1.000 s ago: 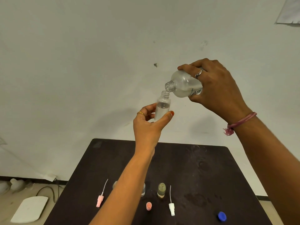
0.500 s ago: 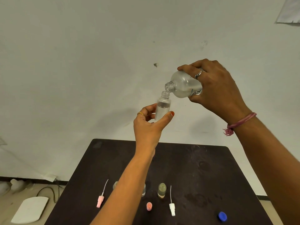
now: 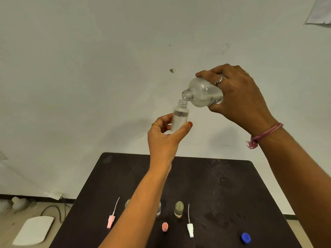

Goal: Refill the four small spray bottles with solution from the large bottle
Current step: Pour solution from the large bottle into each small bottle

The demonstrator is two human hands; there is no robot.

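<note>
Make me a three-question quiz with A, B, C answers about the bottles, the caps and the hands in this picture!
1. Where is the round blue cap? A on the dark table's near right B on the floor C on a bottle
2. How many sprayer tops with thin tubes lie on the dark table? A none B two C five
3. The large clear bottle in the right hand is: A upright B capped C tilted over the small clear bottle, held by the left hand

Answers: 1 A, it lies there alone. 2 B, one pink, one white. 3 C, open mouths nearly meet.
</note>
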